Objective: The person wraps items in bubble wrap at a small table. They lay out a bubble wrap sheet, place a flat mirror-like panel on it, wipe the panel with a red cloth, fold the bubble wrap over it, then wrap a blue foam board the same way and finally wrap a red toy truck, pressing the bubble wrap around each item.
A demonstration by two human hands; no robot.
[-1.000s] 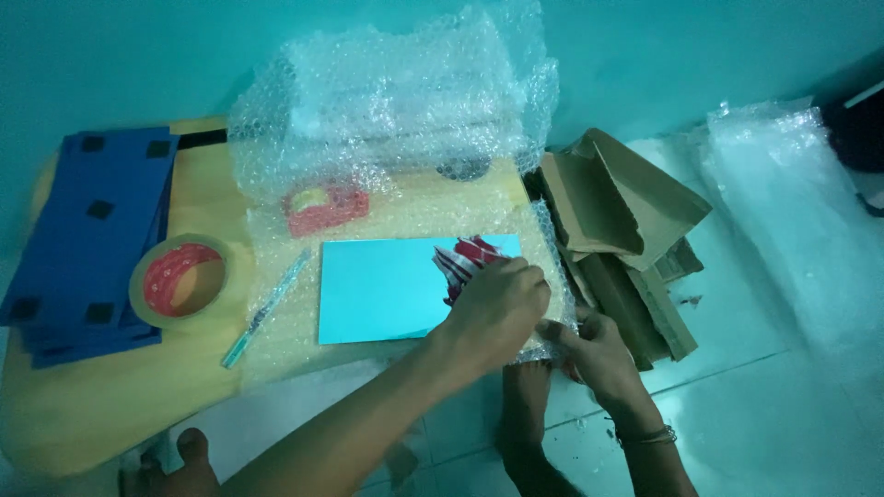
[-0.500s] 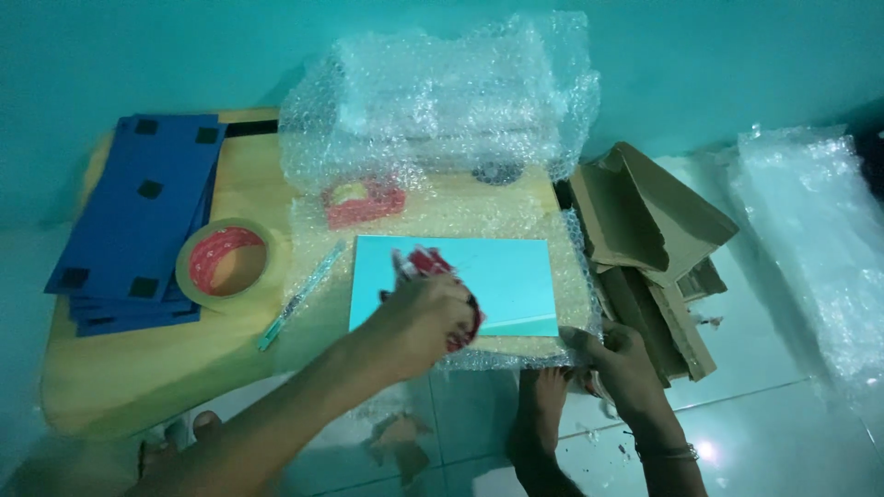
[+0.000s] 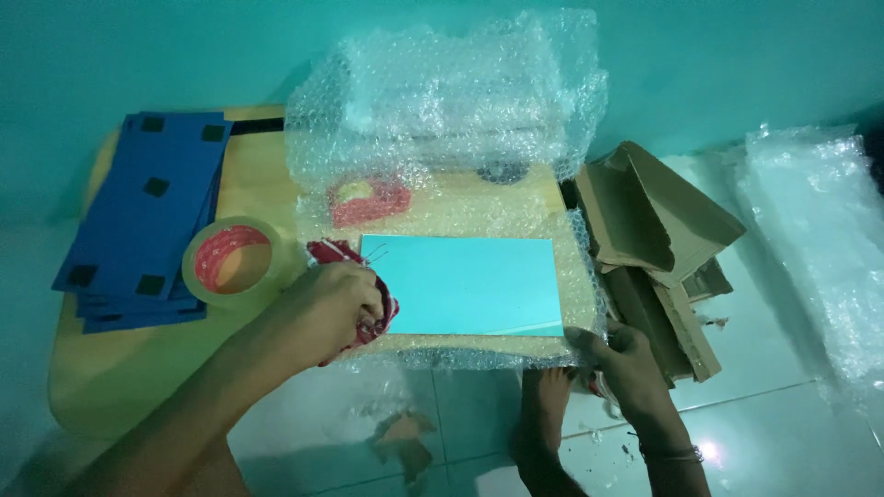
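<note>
The bubble wrap [image 3: 442, 120] covers most of the wooden bench [image 3: 120, 387], bunched high at 12 o'clock. On it lies a flat cyan panel [image 3: 460, 285], centred. The right hand [image 3: 626, 364], at 5 o'clock, pinches the wrap's near edge; a loose pinch could let panel and sheet slide off. The left hand [image 3: 336, 304], at 9 o'clock of the panel, is closed around red-handled scissors [image 3: 354, 294], whose blades might scratch the panel.

wall [image 3: 184, 46]: plain, teal-lit | floor [image 3: 792, 442]: glossy pale tiles, small light glare | furniture: low wooden table [image 3: 120, 368], rounded corners
</note>
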